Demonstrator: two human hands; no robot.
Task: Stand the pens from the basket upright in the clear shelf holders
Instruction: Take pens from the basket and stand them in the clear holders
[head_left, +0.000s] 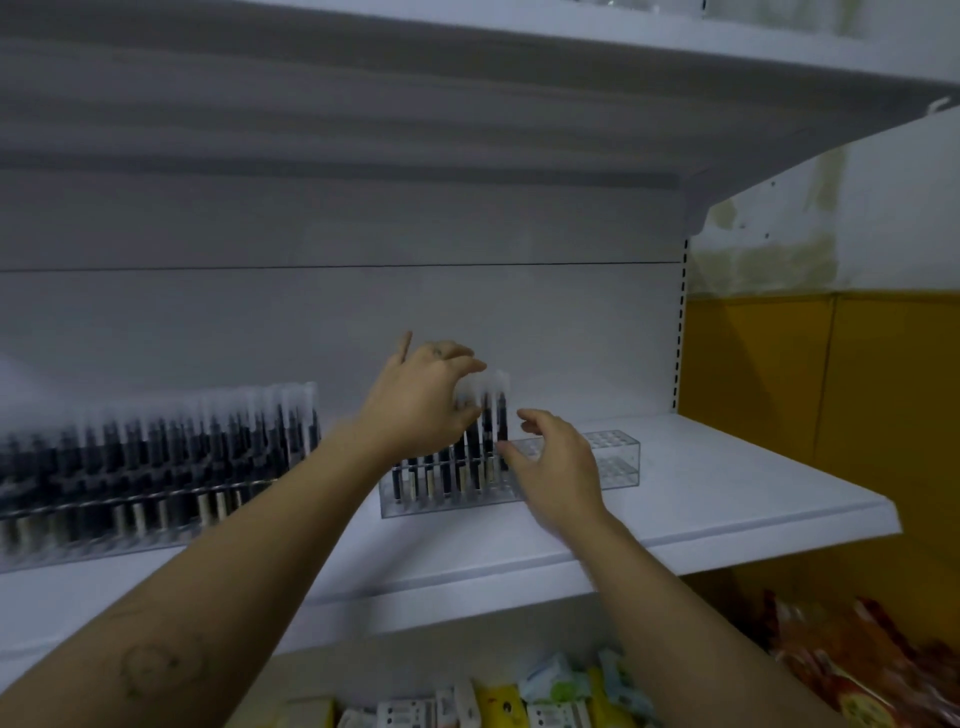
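A clear holder (613, 457) stands on the white shelf (727, 493); its left half is filled with upright black pens (441, 475), and its right holes stand bare. My left hand (421, 395) reaches over the row and pinches the white caps of the rightmost pens (491, 410). My right hand (558, 467) hovers just right of those pens, fingers relaxed and spread, holding nothing. A second holder (156, 467) at the left is packed with pens. The basket is out of view.
The shelf above (467, 104) overhangs closely. Below, a lower shelf carries packaged goods (519, 701) and orange packets (857, 675). A yellow wall (831, 389) stands to the right of the shelf's end.
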